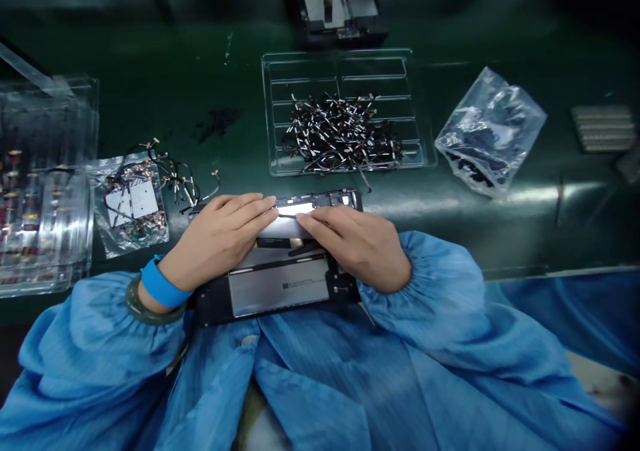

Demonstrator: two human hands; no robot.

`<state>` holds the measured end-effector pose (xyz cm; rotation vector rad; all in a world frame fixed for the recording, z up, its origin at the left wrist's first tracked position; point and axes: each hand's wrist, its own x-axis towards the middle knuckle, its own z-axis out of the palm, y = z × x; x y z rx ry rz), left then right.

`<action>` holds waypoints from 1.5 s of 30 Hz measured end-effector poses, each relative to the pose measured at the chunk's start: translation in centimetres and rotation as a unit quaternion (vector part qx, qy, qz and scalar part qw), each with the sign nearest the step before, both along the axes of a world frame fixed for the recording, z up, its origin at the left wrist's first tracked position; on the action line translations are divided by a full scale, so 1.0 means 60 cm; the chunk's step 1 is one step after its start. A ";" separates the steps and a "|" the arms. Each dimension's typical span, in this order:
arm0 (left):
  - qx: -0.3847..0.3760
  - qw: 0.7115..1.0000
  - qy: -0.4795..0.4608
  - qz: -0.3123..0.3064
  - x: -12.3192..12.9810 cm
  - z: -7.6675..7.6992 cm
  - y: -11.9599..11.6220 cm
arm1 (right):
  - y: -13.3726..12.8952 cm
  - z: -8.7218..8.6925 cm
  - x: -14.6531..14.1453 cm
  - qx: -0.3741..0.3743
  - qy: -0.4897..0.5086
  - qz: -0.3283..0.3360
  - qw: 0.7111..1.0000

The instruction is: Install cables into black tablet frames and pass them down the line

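Observation:
Two dark electronic device bodies lie before me on the bench edge and my lap. The nearer device body (pixel 213 304) has a large silver battery (pixel 280 287); the farther device body (pixel 354 199) has a bright metal plate and small parts along its far edge. A short thin black cable (pixel 287 216) runs between my fingertips above the farther body. My left hand (pixel 220 234) closes on its left end, fingers together and resting over the device. My right hand (pixel 357 241) pinches its right end with bent fingers. The palms hide both sides of the devices.
A clear tray (pixel 267 117) behind the devices holds a heap of small black cables (pixel 340 134). Left are a plastic bag (pixel 107 227) with loose cables and stacked clear trays (pixel 75 264). Another plastic bag (pixel 510 124) lies right; a black stand (pixel 345 34) is behind.

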<state>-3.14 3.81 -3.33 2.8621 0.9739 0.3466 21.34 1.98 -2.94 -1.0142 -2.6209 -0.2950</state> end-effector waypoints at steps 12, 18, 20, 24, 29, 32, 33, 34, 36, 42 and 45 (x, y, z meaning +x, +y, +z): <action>0.058 0.998 0.025 -0.001 0.003 0.001 -0.004 | 0.006 -0.011 -0.005 0.059 -0.007 -0.024 0.998; 0.068 0.997 0.043 -0.003 0.004 0.003 -0.005 | 0.006 -0.010 -0.006 0.067 -0.008 -0.024 0.997; 0.073 0.996 0.044 -0.003 0.005 0.003 -0.007 | 0.005 -0.010 -0.005 0.067 -0.012 -0.025 0.997; 0.080 0.996 0.045 0.000 0.006 0.003 -0.010 | 0.003 -0.012 -0.002 0.046 -0.024 -0.024 0.998; 0.080 0.996 0.047 0.001 0.006 0.004 -0.009 | 0.004 -0.013 -0.004 -0.008 -0.024 -0.033 0.999; 0.079 0.996 0.051 -0.004 0.005 0.005 -0.008 | 0.003 -0.009 -0.008 -0.006 -0.032 -0.034 0.999; 0.077 0.996 0.054 -0.008 0.003 0.006 -0.007 | 0.002 -0.007 -0.007 -0.011 -0.036 -0.036 0.999; 0.075 0.995 0.057 -0.013 0.002 0.006 -0.007 | 0.000 -0.005 -0.005 -0.017 -0.037 -0.039 0.998; 0.068 0.996 0.058 -0.017 -0.001 0.006 -0.005 | -0.008 -0.003 0.006 -0.028 -0.024 -0.050 0.998; 0.010 0.998 0.003 0.061 0.005 -0.001 0.014 | -0.056 -0.021 0.055 -0.074 0.192 -0.234 0.950; -0.019 0.994 0.014 0.107 0.013 -0.004 0.025 | -0.074 -0.039 0.067 -0.174 0.220 -0.308 0.909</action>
